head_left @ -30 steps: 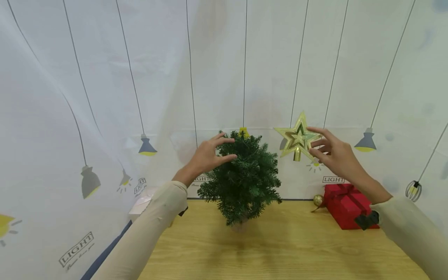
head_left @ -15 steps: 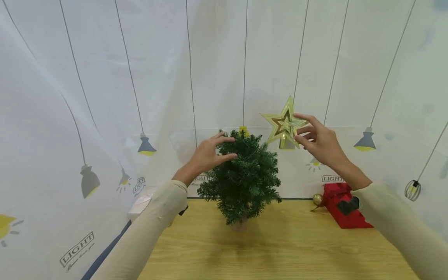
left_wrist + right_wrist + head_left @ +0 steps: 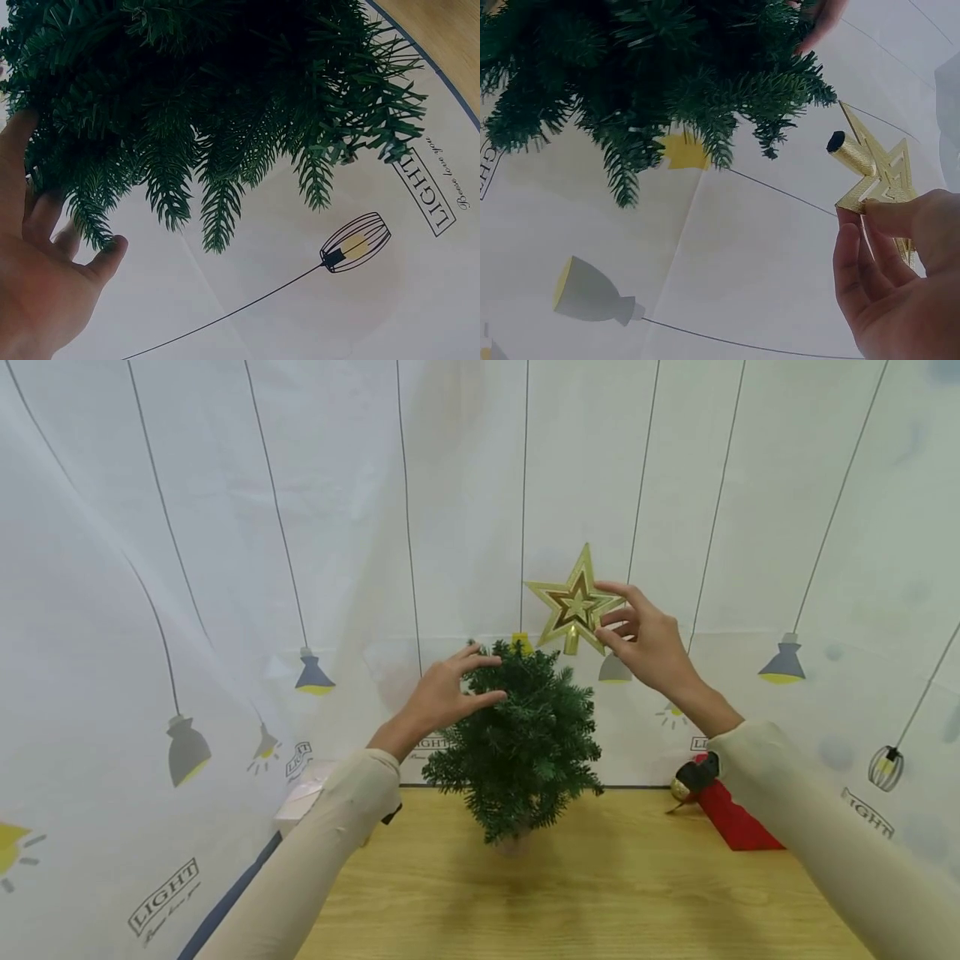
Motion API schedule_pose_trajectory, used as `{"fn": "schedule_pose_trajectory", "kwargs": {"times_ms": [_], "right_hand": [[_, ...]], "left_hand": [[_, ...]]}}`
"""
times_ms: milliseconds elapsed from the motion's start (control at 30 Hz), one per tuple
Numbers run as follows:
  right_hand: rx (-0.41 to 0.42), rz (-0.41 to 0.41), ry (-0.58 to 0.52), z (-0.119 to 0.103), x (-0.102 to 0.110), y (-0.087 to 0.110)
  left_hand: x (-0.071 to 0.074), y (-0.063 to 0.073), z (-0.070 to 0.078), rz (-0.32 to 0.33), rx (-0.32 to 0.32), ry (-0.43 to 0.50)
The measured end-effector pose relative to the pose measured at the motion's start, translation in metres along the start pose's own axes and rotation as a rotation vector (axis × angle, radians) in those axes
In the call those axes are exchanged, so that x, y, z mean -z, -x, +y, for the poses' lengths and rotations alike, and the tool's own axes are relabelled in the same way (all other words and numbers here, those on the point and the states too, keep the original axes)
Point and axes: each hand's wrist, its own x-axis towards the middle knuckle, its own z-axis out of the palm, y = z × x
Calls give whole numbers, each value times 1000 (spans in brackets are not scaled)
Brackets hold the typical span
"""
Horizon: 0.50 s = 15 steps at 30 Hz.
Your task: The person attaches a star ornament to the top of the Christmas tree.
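Gold star, head view: held just above the tree's upper right side, not on yet. The right hand pinches it by one side. Looks like the lining-up step to me.
Green tree, same view: bushy, artificial-looking, upright on the wood-grain desk. Left hand is at its upper left, fingers loose and spread.
Needles, left wrist view: bristly, feathery sprigs. Fingertips are right by them, but it's pretty dark, so can't swear whether they're pressing.
Tube, right wrist view: stubby gold cylinder between the star's lower points, dark mouth, grainy metallic-looking finish. Next move probably calls for shifting left, keeping that mouth facing down, then sliding it over the tree's top.
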Motion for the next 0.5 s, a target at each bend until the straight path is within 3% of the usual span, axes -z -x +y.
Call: {"fn": "schedule_pose_trajectory", "kwargs": {"times_ms": [500], "right_hand": [[4, 18, -55, -9, -28, -22]], "left_hand": [[0, 2, -1, 7, -7, -25]]}}
